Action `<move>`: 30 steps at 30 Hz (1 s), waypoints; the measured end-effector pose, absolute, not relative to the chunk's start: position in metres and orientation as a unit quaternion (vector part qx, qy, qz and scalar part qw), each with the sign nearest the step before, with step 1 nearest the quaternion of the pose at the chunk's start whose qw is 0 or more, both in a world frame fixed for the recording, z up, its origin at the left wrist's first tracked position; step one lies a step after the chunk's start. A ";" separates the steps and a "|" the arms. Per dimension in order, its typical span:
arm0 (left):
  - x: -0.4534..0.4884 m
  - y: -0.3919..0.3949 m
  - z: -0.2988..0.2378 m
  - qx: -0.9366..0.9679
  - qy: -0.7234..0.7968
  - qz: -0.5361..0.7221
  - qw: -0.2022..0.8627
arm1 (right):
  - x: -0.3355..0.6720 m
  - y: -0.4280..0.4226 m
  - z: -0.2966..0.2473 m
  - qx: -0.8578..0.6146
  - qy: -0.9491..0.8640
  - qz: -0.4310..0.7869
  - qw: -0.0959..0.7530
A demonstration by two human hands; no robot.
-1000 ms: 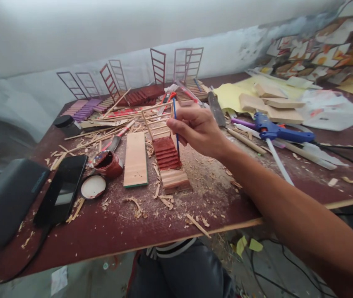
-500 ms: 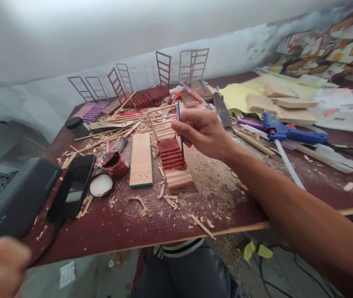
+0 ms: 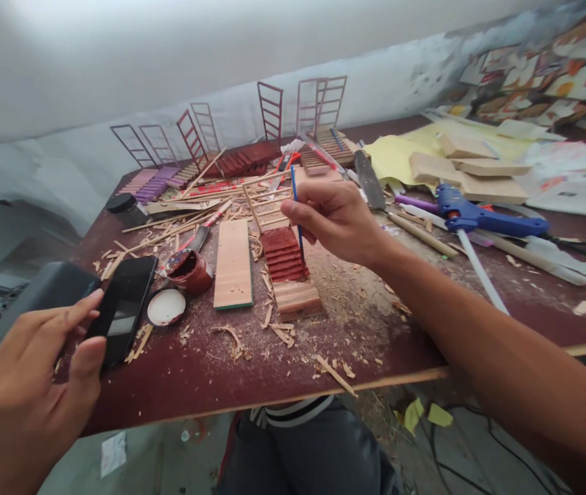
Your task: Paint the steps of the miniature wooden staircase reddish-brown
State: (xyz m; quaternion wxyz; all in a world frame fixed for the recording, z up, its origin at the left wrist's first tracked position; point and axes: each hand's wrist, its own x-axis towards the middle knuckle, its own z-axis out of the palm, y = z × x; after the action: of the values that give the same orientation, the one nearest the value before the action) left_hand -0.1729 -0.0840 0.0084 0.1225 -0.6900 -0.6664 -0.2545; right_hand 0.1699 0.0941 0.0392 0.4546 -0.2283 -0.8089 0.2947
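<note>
Head view: right of the paint jar [image 3: 194, 278], a part-red wooden block [image 3: 283, 256] lies just below the right hand [image 3: 336, 223], which pinches a blue brush [image 3: 293, 179], seemingly touching the block. Left of the jar, the left hand [image 3: 40, 375] spreads by the phone [image 3: 126, 302].

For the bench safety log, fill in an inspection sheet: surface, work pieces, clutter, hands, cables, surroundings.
Surface: dark red table, dusty around the work.
Work pieces: stepped wooden piece, far steps red, near end bare; open red jar to its left, beyond a plain board.
Clutter: wood shavings, phone, blue glue gun.
Hands: right hand pinches a thin blue stick; left hand is open by the phone, contact unclear.
Cables: dark cables near the glue gun, others below the table.
Surroundings: pale wall behind, darkly marked at right; yellow scraps on the floor.
</note>
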 end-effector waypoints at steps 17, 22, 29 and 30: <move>-0.162 -0.031 0.015 -0.673 -0.728 -0.052 0.120 | 0.169 0.093 0.040 -0.233 -0.809 0.288 0.457; -0.167 -0.009 0.017 -0.678 -0.728 -0.011 0.103 | 0.169 0.093 0.040 -0.212 -0.814 0.284 0.461; -0.170 0.018 0.021 -0.694 -0.716 0.028 0.075 | 0.169 0.092 0.041 -0.234 -0.809 0.296 0.451; -0.171 0.020 0.020 -0.695 -0.714 0.026 0.074 | 0.169 0.092 0.040 -0.237 -0.808 0.299 0.448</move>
State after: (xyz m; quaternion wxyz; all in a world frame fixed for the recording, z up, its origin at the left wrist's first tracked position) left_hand -0.1709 0.0201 0.0203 0.0744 -0.6952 -0.7145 0.0265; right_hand 0.1693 0.0920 0.0402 0.4477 -0.2375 -0.8084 0.2993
